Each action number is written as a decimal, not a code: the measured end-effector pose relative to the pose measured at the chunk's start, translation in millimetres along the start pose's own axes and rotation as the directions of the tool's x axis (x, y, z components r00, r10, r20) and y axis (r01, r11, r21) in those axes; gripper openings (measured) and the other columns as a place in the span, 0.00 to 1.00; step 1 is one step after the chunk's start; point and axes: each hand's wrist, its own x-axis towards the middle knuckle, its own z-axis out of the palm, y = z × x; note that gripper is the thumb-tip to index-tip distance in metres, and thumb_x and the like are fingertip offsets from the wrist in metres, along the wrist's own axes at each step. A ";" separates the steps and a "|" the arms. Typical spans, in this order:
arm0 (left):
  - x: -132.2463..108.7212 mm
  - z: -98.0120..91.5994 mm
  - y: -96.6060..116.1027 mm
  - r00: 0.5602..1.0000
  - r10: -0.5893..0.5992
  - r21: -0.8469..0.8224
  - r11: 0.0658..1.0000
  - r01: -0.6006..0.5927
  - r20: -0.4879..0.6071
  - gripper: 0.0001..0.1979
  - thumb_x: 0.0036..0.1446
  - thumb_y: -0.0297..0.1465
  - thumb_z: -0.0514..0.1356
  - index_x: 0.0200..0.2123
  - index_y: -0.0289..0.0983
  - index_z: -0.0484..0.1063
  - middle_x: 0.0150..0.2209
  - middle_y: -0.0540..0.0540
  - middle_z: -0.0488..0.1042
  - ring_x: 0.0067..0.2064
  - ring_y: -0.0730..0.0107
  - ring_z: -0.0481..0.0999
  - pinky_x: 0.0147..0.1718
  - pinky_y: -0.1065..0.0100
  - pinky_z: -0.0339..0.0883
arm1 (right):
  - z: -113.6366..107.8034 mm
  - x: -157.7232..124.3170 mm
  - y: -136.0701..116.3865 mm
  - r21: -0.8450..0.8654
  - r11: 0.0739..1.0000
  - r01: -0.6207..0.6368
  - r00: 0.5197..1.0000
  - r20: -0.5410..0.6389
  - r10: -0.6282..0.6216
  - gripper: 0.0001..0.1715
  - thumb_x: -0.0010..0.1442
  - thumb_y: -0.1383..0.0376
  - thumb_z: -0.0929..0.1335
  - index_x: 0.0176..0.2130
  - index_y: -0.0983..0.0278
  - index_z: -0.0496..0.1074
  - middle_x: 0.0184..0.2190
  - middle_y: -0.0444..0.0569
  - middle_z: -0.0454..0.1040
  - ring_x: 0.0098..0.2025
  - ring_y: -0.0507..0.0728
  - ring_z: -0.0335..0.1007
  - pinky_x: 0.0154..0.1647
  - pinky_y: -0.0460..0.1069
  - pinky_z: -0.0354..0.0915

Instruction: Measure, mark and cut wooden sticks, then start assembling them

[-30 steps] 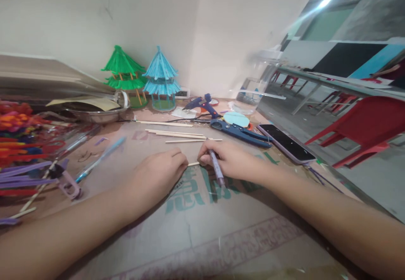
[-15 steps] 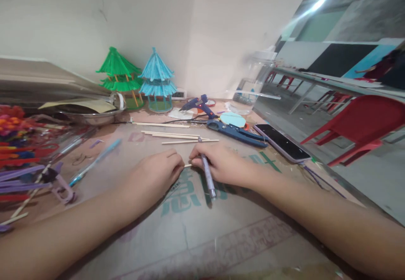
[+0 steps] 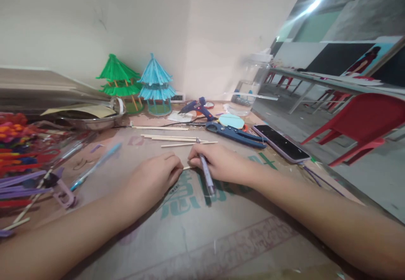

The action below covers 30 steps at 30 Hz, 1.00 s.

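The left hand (image 3: pixel 161 172) is curled, fingertips pinched on a thin wooden stick (image 3: pixel 187 168) low over the printed cardboard (image 3: pixel 190 238). The right hand (image 3: pixel 215 162), fingers folded around a purple pen (image 3: pixel 206 174), is at the stick's other end. A yellowish sheet (image 3: pixel 79 109) covers the metal bowl (image 3: pixel 95 124), hiding its contents. Blue shapes show in or through the clear plastic jar (image 3: pixel 253 73); I cannot tell which.
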 end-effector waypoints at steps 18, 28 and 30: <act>-0.6 2.1 -0.2 0.999 -0.027 -0.011 1.000 0.027 0.036 0.11 0.62 0.31 0.49 0.31 0.38 0.69 0.32 0.48 0.73 0.34 0.65 0.73 0.34 0.65 0.61 | -4.6 0.0 2.2 0.105 0.993 -0.058 0.998 0.039 0.054 0.06 0.60 0.72 0.66 0.30 0.64 0.69 0.23 0.41 0.68 0.27 0.51 0.62 0.31 0.45 0.56; -0.7 4.6 -3.9 0.998 -0.026 -0.002 1.000 0.026 0.053 0.13 0.64 0.31 0.45 0.31 0.39 0.67 0.32 0.49 0.72 0.34 0.65 0.72 0.33 0.65 0.59 | 1.1 3.5 3.4 0.089 0.994 -0.067 0.997 -0.021 0.069 0.05 0.59 0.71 0.66 0.31 0.64 0.68 0.25 0.42 0.69 0.28 0.52 0.63 0.31 0.45 0.56; -0.9 4.3 -3.3 0.999 -0.016 0.008 1.000 0.015 0.046 0.13 0.64 0.30 0.46 0.31 0.39 0.67 0.32 0.49 0.71 0.33 0.66 0.72 0.32 0.65 0.58 | -4.3 2.2 2.3 0.089 0.993 -0.074 0.997 0.001 0.074 0.06 0.59 0.72 0.66 0.30 0.63 0.68 0.24 0.42 0.69 0.27 0.51 0.63 0.31 0.45 0.56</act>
